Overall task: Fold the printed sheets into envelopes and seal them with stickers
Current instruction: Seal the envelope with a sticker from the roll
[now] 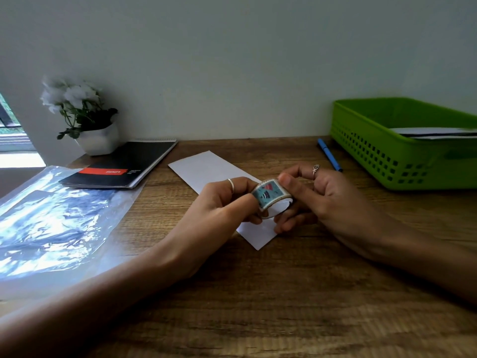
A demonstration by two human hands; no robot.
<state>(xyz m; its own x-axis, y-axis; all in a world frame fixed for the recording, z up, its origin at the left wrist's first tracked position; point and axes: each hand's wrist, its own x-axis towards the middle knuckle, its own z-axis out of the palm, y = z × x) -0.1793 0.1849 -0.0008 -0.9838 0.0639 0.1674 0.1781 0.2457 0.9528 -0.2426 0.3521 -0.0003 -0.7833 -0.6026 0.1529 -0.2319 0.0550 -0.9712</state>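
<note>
We hold a sticker roll (271,197) between both hands, just above the folded sheet (206,167). Our left hand (219,205) grips the roll from the left, thumb laid along its printed face and fingers curled behind and under it; a thin ring sits on the index finger. Our right hand (317,192) pinches the roll from the right, thumb tip pressed on its top edge, the lower fingers curled beneath. A patterned ring shows on one of its raised fingers. The roll's outer face is teal with a red shape and a pale scalloped border, and its white inner core faces us.

The sheet lies flat on the wooden worktop (258,293), a long white strip running diagonally from the far left toward us; our hands cover its middle, and its near corner shows below them. We cannot tell whether our lower fingers touch it.

On the left lies a shiny plastic sleeve (51,223), and beyond it a black notebook (124,164) with a red band, its near edge overlapping the sleeve. A white pot of pale flowers (90,125) stands by the wall behind the notebook. On the right a blue pen (329,154) lies just beside a green basket (374,148), which holds white paper (433,132).
</note>
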